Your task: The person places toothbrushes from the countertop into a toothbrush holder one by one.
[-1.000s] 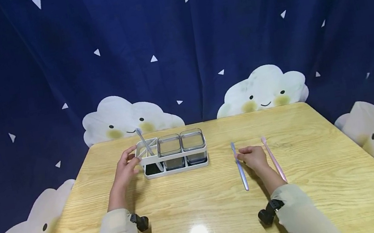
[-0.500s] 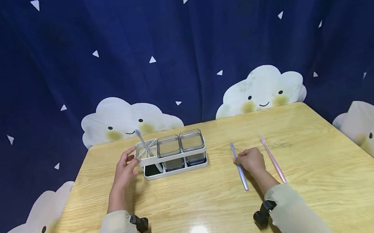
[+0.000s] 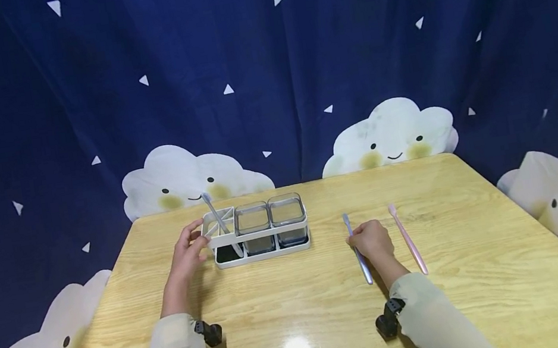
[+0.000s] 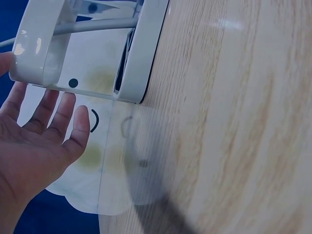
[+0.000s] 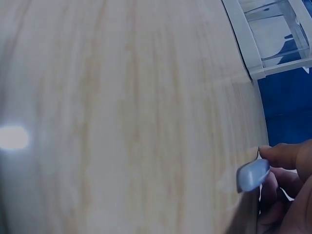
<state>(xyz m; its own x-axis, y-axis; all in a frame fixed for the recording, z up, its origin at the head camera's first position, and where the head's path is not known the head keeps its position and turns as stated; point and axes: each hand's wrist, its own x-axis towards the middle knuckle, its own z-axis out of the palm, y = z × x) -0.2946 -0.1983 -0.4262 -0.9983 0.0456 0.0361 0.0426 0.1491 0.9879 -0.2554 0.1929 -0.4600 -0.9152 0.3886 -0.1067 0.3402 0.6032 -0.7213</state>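
Note:
In the head view, my left hand holds the left end of a white toothbrush holder. The left wrist view shows the thumb over the rim of the holder, with the other fingers along its end. A grey toothbrush leans in the divided left compartment. To the right, my right hand pinches a blue toothbrush near its middle. In the right wrist view, the blunt handle end points towards the camera beside the fingers. A pink toothbrush lies right of that hand.
Two clear square cups sit in the holder's other compartments. The wooden table ends at a dark blue curtain with white clouds. Bright glare lies on the near tabletop.
My right hand has moved slightly left and its fingers have closed on the blue toothbrush, whose handle end has shifted slightly. The left hand and the holder stay in place.

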